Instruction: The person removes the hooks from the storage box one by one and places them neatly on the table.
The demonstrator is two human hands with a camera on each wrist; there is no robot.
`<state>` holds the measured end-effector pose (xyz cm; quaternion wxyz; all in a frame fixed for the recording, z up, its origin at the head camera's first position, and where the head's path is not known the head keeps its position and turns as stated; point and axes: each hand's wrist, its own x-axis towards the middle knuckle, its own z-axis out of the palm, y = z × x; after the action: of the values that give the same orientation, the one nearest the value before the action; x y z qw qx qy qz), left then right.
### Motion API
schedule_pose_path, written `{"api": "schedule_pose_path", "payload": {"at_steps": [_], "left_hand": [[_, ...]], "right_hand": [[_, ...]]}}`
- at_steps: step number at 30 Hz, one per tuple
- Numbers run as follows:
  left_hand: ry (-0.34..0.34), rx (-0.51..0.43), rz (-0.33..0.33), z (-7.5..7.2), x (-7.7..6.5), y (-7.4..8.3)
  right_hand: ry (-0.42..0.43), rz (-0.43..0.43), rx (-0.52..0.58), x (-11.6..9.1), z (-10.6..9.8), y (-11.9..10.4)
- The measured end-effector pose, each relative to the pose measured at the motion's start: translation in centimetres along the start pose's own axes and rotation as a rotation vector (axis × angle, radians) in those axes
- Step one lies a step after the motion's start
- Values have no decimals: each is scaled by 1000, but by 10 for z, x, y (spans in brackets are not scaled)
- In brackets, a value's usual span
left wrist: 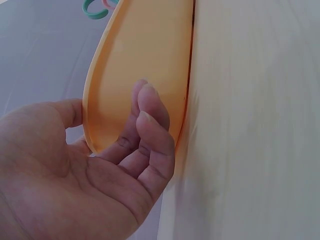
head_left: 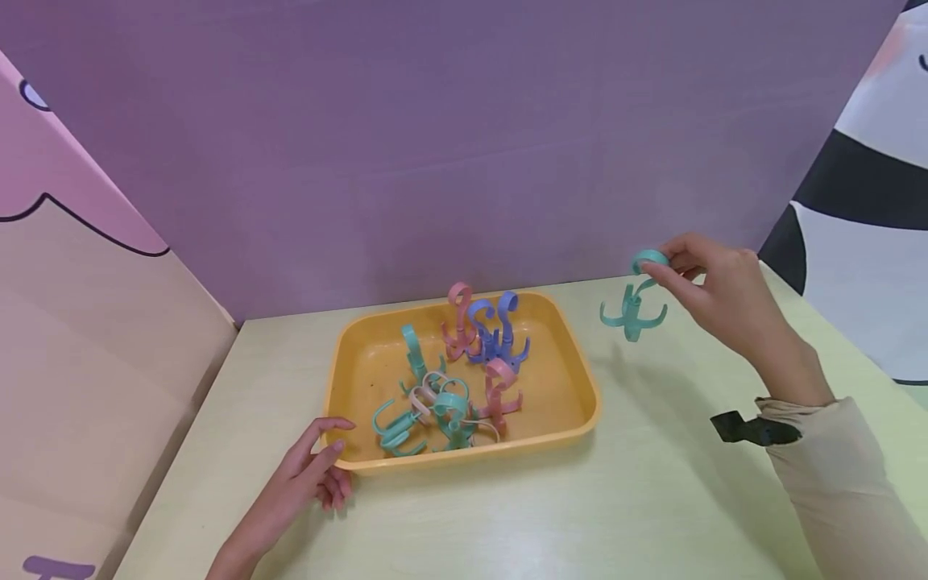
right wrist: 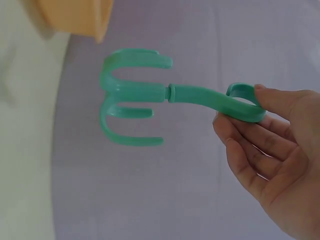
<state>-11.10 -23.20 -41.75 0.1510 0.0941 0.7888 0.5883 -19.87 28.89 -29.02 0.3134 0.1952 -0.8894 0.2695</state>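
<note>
My right hand [head_left: 725,294] pinches the curled top of a green multi-prong hook hanger [head_left: 632,314] between thumb and fingers. The hanger hangs above the table, right of the tray, with its prongs at the lower end, curving upward. In the right wrist view, its stem and several prongs [right wrist: 135,92] show fully. My left hand [head_left: 297,475] grips the front left corner of a yellow tray [head_left: 464,461]. Its thumb and index finger reach over the rim, while the other fingers [left wrist: 155,135] curl against the outer wall. Inside the tray lie several more hook hangers, green [head_left: 397,431], pink [head_left: 499,399] and blue [head_left: 507,330].
A pale table [head_left: 638,499] carries the tray. Behind it rises a purple wall [head_left: 464,145]. Printed panels stand on the left [head_left: 87,338] and on the right [head_left: 863,258]. A black strap [head_left: 757,429] sits at the right sleeve's cuff.
</note>
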Motion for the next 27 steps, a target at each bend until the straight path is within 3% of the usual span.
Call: {"api": "schedule_pose_path", "payload": {"at_steps": [11, 16, 23, 27], "left_hand": [[1, -5, 9, 1, 0, 0], [3, -6, 7, 1, 0, -1], [-4, -6, 9, 1, 0, -1], [-2, -1, 8, 1, 0, -1]], "right_hand": [[-17, 112, -5, -3, 25, 40], [-66, 174, -4, -8, 38, 57], [-174, 227, -3, -13, 47, 66], [-193, 233, -5, -11, 47, 66]]}}
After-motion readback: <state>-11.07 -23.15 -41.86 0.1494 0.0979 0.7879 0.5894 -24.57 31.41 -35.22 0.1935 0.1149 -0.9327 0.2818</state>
